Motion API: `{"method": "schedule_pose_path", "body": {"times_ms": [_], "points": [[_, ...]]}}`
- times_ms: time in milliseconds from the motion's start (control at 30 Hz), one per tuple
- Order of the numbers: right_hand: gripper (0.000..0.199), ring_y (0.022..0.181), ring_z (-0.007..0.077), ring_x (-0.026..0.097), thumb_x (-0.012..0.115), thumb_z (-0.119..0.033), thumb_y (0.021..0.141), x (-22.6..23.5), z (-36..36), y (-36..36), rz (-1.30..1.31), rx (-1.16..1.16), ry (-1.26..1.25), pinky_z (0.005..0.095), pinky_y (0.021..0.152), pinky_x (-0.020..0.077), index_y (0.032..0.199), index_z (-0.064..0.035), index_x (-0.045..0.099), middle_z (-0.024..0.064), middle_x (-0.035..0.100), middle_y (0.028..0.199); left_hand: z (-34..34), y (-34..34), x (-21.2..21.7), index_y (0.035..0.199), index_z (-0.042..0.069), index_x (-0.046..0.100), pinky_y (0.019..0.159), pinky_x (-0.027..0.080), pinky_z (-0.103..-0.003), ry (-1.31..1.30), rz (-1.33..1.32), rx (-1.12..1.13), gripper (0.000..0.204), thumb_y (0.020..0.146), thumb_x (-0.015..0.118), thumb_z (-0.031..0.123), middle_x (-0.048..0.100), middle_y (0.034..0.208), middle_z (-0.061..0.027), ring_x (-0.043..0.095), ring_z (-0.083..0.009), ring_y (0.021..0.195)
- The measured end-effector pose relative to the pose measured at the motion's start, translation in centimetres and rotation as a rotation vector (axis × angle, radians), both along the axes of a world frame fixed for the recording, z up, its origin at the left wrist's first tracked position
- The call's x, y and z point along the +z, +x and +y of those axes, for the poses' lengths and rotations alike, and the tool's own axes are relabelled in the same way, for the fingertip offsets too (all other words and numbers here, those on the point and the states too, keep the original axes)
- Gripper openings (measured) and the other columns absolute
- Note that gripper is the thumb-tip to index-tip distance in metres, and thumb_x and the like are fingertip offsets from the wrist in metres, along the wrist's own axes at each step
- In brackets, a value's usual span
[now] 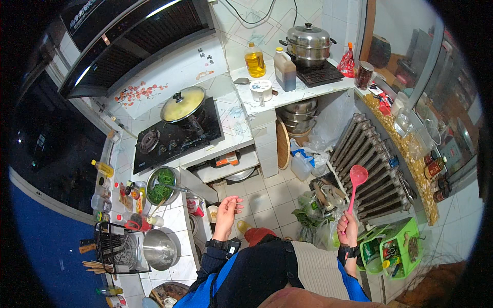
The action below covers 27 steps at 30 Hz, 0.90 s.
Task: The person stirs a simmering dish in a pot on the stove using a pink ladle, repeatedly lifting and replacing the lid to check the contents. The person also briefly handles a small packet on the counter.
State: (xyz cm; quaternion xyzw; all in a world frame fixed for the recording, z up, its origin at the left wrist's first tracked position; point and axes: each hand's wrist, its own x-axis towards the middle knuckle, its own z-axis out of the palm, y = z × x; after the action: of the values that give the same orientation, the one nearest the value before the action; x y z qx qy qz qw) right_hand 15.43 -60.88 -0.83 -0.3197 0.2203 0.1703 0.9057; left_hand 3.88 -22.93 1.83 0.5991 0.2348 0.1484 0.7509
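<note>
Clenching its grip around the handle, the right hand held a pink ladle bowl end up, in front of the ribbed radiator and near a green crate. With its grip released and fingers loosely curled, the left hand hung over the tiled floor, well apart from the ladle. A lidded pan sat on the black stove, while a steel bowl of leafy greens stood on the bench to the left.
</note>
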Motion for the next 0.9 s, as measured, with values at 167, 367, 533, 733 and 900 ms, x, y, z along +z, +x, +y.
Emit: {"method": "schedule_pose_path", "body": {"times_ms": [167, 367, 533, 733, 900], "points": [[0.016, 0.038, 0.0053, 0.030, 0.049, -0.011, 0.090, -0.18, -0.10, 0.01, -0.011, 0.013, -0.002, 0.0196, 0.032, 0.0230, 0.076, -0.0100, 0.042, -0.0029, 0.039, 0.056, -0.02, 0.02, 0.17, 0.108, 0.003, 0.051, 0.069, 0.045, -0.023, 0.034, 0.044, 0.014, 0.024, 0.095, 0.045, 0.021, 0.062, 0.100, -0.0074, 0.058, -0.0117, 0.078], [0.018, 0.038, 0.0052, 0.029, 0.048, -0.012, 0.091, -0.25, -0.15, 0.28, -0.027, 0.033, 0.000, 0.0200, 0.032, 0.0223, 0.074, -0.0099, 0.041, -0.0032, 0.038, 0.055, -0.05, 0.11, 0.32, 0.109, 0.003, 0.051, 0.070, 0.045, -0.024, 0.049, 0.058, 0.015, 0.024, 0.095, 0.044, 0.021, 0.062, 0.101, -0.0074, 0.058, -0.0117, 0.079], [0.015, 0.038, 0.0051, 0.029, 0.047, -0.011, 0.091, -0.03, 0.12, 0.55, 0.016, -0.016, -0.030, 0.0200, 0.031, 0.0217, 0.077, -0.0102, 0.040, -0.0031, 0.038, 0.056, 0.04, 0.17, 0.36, 0.108, 0.003, 0.052, 0.070, 0.045, -0.023, 0.026, 0.059, 0.022, 0.023, 0.095, 0.045, 0.020, 0.062, 0.100, -0.0069, 0.058, -0.0112, 0.079], [0.013, 0.038, 0.0052, 0.029, 0.047, -0.010, 0.091, 0.34, 0.32, 0.77, 0.014, -0.009, -0.047, 0.0198, 0.031, 0.0218, 0.079, -0.0105, 0.041, -0.0028, 0.039, 0.057, 0.03, 0.32, 0.20, 0.108, 0.003, 0.052, 0.070, 0.046, -0.024, 0.024, 0.051, 0.022, 0.023, 0.095, 0.045, 0.020, 0.062, 0.100, -0.0071, 0.058, -0.0115, 0.079], [0.013, 0.038, 0.0054, 0.029, 0.047, -0.010, 0.090, 0.66, 0.51, 0.86, 0.003, 0.017, -0.018, 0.0199, 0.031, 0.0218, 0.079, -0.0105, 0.041, -0.0027, 0.038, 0.057, 0.11, 0.58, 0.26, 0.108, 0.002, 0.052, 0.070, 0.046, -0.024, 0.029, 0.021, 0.000, 0.023, 0.094, 0.045, 0.019, 0.062, 0.100, -0.0077, 0.059, -0.0119, 0.079]]}}
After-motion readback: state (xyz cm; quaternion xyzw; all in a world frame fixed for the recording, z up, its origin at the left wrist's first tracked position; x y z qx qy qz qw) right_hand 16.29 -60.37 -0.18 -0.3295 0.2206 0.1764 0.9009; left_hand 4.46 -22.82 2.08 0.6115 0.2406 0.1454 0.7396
